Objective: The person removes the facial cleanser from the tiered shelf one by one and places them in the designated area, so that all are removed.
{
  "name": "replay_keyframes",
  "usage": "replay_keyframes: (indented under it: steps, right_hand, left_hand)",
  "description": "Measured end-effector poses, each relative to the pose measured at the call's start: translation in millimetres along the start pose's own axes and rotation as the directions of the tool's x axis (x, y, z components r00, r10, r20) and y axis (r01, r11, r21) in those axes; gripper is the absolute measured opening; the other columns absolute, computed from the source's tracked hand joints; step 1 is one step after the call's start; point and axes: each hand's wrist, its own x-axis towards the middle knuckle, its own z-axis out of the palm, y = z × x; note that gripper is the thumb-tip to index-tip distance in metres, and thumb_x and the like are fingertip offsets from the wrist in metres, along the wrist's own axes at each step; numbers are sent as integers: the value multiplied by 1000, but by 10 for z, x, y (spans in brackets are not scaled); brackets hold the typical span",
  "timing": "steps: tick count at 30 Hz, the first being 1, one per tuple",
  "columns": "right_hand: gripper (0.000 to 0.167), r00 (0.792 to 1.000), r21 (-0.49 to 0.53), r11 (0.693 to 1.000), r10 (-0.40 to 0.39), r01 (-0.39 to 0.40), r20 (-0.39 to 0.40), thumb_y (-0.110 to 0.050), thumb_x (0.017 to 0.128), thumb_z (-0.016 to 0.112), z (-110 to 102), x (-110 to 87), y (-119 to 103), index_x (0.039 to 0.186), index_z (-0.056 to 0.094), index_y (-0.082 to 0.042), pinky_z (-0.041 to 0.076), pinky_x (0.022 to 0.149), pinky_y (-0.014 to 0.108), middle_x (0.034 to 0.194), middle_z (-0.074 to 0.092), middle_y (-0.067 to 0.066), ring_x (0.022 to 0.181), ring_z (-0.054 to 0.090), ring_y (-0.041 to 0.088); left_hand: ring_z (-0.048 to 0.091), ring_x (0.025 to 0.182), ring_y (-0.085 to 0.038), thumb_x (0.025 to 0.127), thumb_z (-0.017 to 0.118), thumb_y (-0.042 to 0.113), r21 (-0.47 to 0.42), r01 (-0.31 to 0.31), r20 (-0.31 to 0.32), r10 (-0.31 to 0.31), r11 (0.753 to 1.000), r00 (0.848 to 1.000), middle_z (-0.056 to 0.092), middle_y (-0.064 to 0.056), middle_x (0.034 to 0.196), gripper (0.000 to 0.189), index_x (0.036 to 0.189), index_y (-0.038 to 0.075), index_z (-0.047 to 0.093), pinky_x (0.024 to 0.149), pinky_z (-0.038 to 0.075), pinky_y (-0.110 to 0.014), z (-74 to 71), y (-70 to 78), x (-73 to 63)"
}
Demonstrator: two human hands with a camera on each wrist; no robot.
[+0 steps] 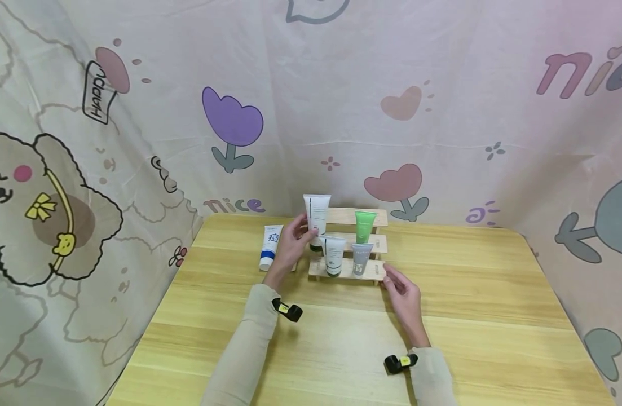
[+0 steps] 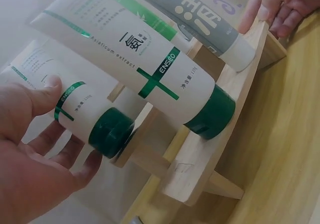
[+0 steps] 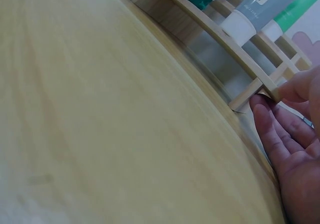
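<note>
On the tabletop stands a three-tier wooden rack (image 1: 380,245). My left hand (image 1: 290,243) grips a white tube with a dark green cap (image 1: 318,211), thumb in front and fingers behind; its cap is right at the left end of the middle tier. A similar white tube (image 1: 334,254) stands cap-down on the lowest tier, beside a grey tube with a white cap (image 2: 220,33). Behind them, a green tube (image 1: 365,225) stands on the middle tier. My right hand (image 1: 406,296) pinches the right end of the lowest board between thumb and fingers, seen closely in the right wrist view.
Left of the rack, a white tube with a blue band (image 1: 271,243) leans, partly behind my left forearm. The wooden table (image 1: 341,338) extends in front and to both sides. A printed cloth (image 1: 311,113) hangs behind the table and along its sides.
</note>
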Motion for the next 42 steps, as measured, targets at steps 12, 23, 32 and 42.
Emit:
replay_keyframes:
  steps: [12,23,32,42]
  right_hand:
    - [34,999,-5,999,32,-32,7,1,101,61,-19,6,-11,134,61,9,56,90,21,133,64,25,110,67,18]
    - [33,1000,0,1000,15,-15,3,3,100,61,-14,4,-13,132,61,11,56,89,21,132,63,27,108,68,16]
    - [33,999,-15,999,33,-33,5,1,101,61,-14,-2,-13,133,62,8,56,89,20,132,64,24,110,67,17]
    - [32,1000,-24,1000,15,-15,-3,2,100,61,-12,7,-12,132,63,8,55,89,19,132,65,24,114,66,29]
  left_hand:
    - [63,116,-31,103,62,11,-60,-6,-40,4,998,999,59,-18,132,52,152,18,49,95,54,-38,-136,-18,-110]
    - [59,119,-30,107,55,12,-99,23,-72,-30,995,997,54,-17,138,54,158,24,41,90,54,-33,-289,-40,-190]
    - [56,113,-29,102,54,-1,-123,84,-133,-100,989,986,52,-22,139,63,159,20,39,81,55,-29,-414,-100,-202]
    - [56,117,-32,104,54,2,-93,97,-151,-111,991,982,52,-22,139,61,158,25,40,86,54,-29,-536,-180,-222]
